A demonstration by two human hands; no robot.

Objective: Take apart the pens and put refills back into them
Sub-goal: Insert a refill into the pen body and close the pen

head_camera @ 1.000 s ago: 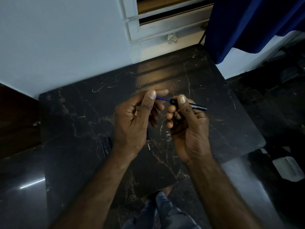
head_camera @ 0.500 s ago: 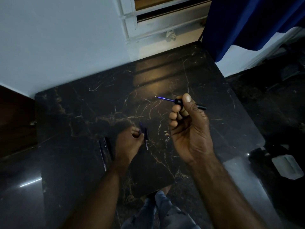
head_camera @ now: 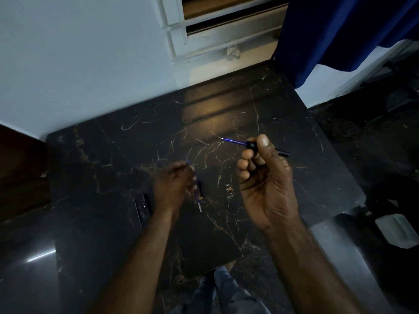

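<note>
The table (head_camera: 283,123) top looks like polished black marble with gold veins, glossy enough to mirror the window light. The pen barrel (head_camera: 251,145) seems matt black plastic, its refill (head_camera: 234,141) translucent blue plastic. The curtain (head_camera: 340,30) is blue cloth.

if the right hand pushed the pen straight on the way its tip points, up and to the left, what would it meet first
Probably nothing soon: the right hand holds the pen above the table, and past the refill tip only bare marble shows, then the wall. Depth is hard to judge.
</note>
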